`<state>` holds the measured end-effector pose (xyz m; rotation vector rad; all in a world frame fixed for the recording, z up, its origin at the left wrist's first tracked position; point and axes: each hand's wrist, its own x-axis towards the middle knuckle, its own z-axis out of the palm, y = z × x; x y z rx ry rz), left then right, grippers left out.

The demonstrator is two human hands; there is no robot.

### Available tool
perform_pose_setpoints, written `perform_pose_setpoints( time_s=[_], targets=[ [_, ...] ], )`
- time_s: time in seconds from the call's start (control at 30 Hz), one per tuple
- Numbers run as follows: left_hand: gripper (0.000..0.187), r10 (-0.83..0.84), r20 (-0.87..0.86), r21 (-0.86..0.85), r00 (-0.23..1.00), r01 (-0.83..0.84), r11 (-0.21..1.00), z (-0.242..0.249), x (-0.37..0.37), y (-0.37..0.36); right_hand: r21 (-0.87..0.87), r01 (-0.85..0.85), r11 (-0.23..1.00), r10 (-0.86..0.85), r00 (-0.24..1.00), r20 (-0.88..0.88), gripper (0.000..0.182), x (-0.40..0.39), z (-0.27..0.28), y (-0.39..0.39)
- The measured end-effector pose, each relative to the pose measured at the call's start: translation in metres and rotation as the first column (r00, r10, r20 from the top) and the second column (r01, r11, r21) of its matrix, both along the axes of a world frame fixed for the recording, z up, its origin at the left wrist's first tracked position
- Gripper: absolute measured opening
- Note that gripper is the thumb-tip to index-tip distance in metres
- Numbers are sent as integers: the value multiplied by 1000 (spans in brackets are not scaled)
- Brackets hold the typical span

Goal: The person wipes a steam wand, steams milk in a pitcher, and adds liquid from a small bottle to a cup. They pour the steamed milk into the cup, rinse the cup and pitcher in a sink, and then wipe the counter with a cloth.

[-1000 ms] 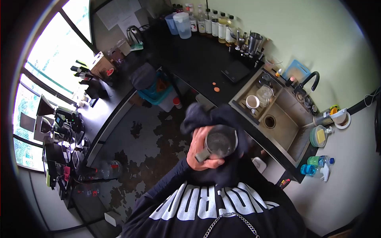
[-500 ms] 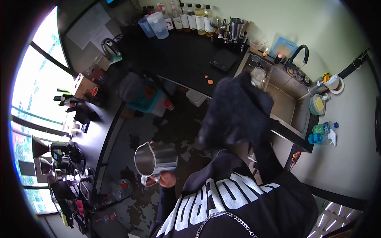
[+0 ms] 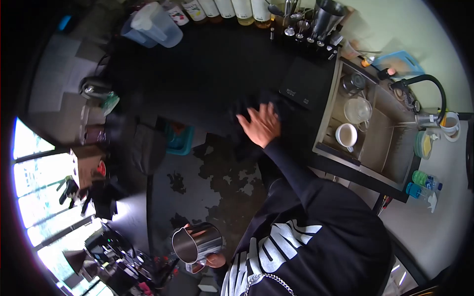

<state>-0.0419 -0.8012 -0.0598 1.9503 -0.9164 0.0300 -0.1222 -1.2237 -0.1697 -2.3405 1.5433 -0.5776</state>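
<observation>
In the head view, my left hand (image 3: 215, 260) is closed around the handle of a steel milk pitcher (image 3: 210, 240), held low over the floor with its mouth tilted toward the left. My right hand (image 3: 262, 126) lies palm down with fingers spread on a dark cloth (image 3: 243, 144). Beneath the cloth is the front part of the black counter (image 3: 197, 84); the cloth's outline blends into that dark surface. A flat black digital scale (image 3: 302, 81) with a lit display sits just beyond my right hand.
To the right is a steel sink (image 3: 382, 133) with a white cup (image 3: 346, 136), a glass vessel (image 3: 357, 109) and a black tap (image 3: 429, 78). Bottles (image 3: 243, 11), plastic jugs (image 3: 163, 27) and a metal shaker (image 3: 328, 19) line the back. A teal bin (image 3: 179, 140) stands below the counter.
My right hand has brought the cloth down from the air onto the counter and now lies flat on it. Orange spots there are no longer visible. The pitcher stays in my left hand.
</observation>
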Motion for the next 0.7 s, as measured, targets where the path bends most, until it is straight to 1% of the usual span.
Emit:
perform_pose_setpoints(
  time_s=[0.03, 0.07, 0.1, 0.17, 0.2, 0.23, 0.27, 0.3, 0.33, 0.37, 0.4, 0.43, 0.47, 0.5, 0.53, 0.57, 0.6, 0.63, 0.67, 0.7],
  targets=[
    [95, -15, -14, 29, 1000, 15, 999, 5, 14, -14, 31, 9, 999, -10, 1000, 26, 51, 31, 6, -22],
    [96, -10, -54, -8, 998, 10, 1000, 10, 25, -29, -4, 5, 1000, -5, 998, 56, 49, 65, -2, -46],
    [97, -4, -89, -50, 996, -1, 999, 14, 36, -46, -41, 1, 999, 4, 990, 138, 46, 101, -2, -70],
    [100, 20, -150, -136, 989, -40, 990, 25, 52, -76, -39, -103, 994, 109, 966, 233, 40, 168, -2, -102],
    [101, 33, -176, -180, 984, -66, 981, 32, 57, -91, -87, -196, 977, 212, 946, 247, 36, 198, -9, -103],
    [101, 37, -172, -176, 984, -68, 982, 46, 61, -123, -133, -226, 965, 252, 936, 244, 34, 219, -7, -95],
    [105, 22, -204, -190, 979, -62, 980, 58, 63, -157, -50, -365, 930, 367, 906, 214, 33, 225, -7, -82],
    [110, 8, -235, -203, 972, -57, 978, 68, 64, -186, -73, -474, 877, 480, 862, 163, 31, 224, -15, -68],
    [114, 26, -335, -203, 942, -98, 974, 73, 66, -200, -163, -532, 831, 555, 813, 176, 31, 219, -35, -47],
    [116, 60, -366, -188, 929, -137, 973, 68, 73, -201, -80, -640, 765, 643, 747, 169, 31, 197, -32, -33],
    [118, 96, -395, -174, 914, -177, 969, 59, 81, -200, -95, -672, 734, 672, 698, 247, 32, 170, -44, -17],
    [120, 98, -360, -145, 928, -160, 976, 55, 89, -201, 12, -721, 693, 702, 679, 214, 31, 136, -21, -15],
    [120, 114, -343, -148, 932, -173, 974, 58, 95, -207, 6, -752, 659, 734, 645, 212, 28, 105, -20, -16],
    [93, 28, -273, -179, 962, -79, 981, 61, 98, -214, 239, -706, 667, 665, 708, 236, 23, 78, 16, -29],
    [67, -64, -198, -205, 978, 22, 979, 62, 101, -222, 43, -556, 830, 539, 820, 191, 22, 62, 29, -48],
    [62, -71, -198, -291, 978, 11, 957, 56, 105, -224, 17, -427, 904, 423, 899, 109, 29, 57, 20, -70],
    [62, -64, -184, -290, 981, 8, 957, 58, 107, -228, 124, -230, 965, 245, 963, -116, 37, 62, 36, -97],
    [61, -93, -233, -320, 968, 14, 947, 61, 108, -233, -78, -90, 993, 82, 991, -105, 43, 75, 22, -128],
    [61, -123, -280, -347, 952, 18, 938, 64, 108, -237, -180, -10, 984, -9, 994, -109, 43, 96, 10, -161],
    [63, -134, -304, -372, 943, 11, 928, 67, 109, -243, -220, -20, 975, 0, 996, -89, 41, 125, 10, -187]
  ],
)
